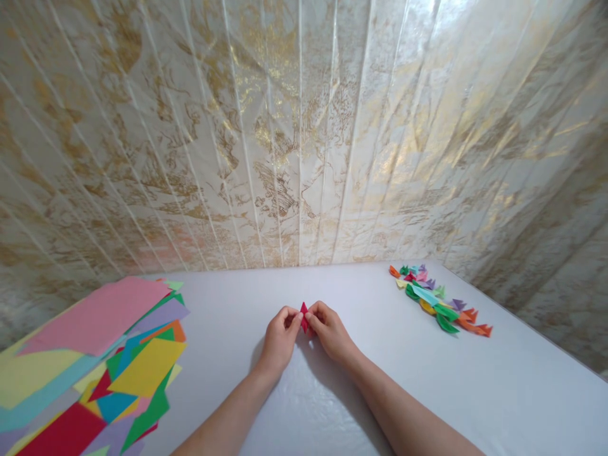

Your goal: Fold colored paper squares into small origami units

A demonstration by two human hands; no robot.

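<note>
A small red folded paper with pointed ends is held upright above the middle of the white table. My left hand pinches its left side between thumb and forefinger. On its right side, my right hand grips it in the same way, fingers curled. The fingertips of both hands hide parts of the paper's edges.
Loose coloured paper sheets overlap on the left, with a large pink sheet behind them. Several small folded paper pieces lie in a diagonal band at the back right. A gold-patterned curtain hangs behind the table.
</note>
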